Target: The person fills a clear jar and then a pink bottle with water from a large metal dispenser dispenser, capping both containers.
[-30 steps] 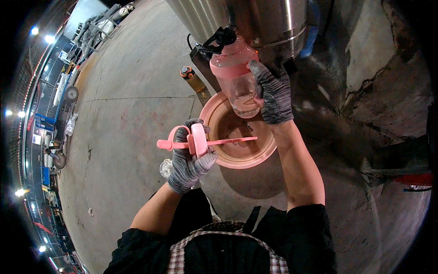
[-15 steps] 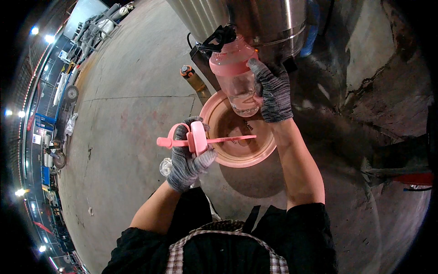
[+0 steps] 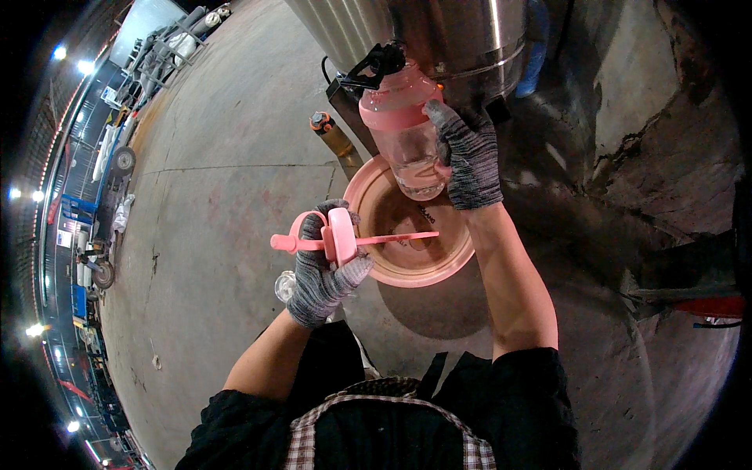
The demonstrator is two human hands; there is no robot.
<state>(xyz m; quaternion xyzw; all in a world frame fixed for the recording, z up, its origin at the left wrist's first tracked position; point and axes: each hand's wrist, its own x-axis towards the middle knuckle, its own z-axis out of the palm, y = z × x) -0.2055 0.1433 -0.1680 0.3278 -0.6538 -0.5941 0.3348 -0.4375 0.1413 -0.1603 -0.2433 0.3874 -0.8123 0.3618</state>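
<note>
My right hand [image 3: 468, 153], in a grey knit glove, is closed round a clear bottle with a pink collar [image 3: 403, 129]. Its mouth sits under the black tap [image 3: 380, 64] of a steel tank [image 3: 458, 35]. Some clear liquid shows in the bottle's lower part. In my gloved left hand [image 3: 323, 278] is a pink bottle lid [image 3: 341, 236] with a loop handle; a long pink straw points right from it. Beneath both hands a round pinkish basin [image 3: 458, 270] stands low, partly covered by the bottle and straw.
Left of the basin stands an amber bottle with an orange and black cap [image 3: 333, 137]. A clear cup-like object [image 3: 285, 287] is by my left wrist. A blue hose or strip [image 3: 533, 51] hangs beside the tank. Carts and wheels [image 3: 123, 160] line the far left of the concrete floor [image 3: 227, 211].
Almost nothing differs. The lid in my left hand has shifted very slightly to the right; the bottle stays under the tap.
</note>
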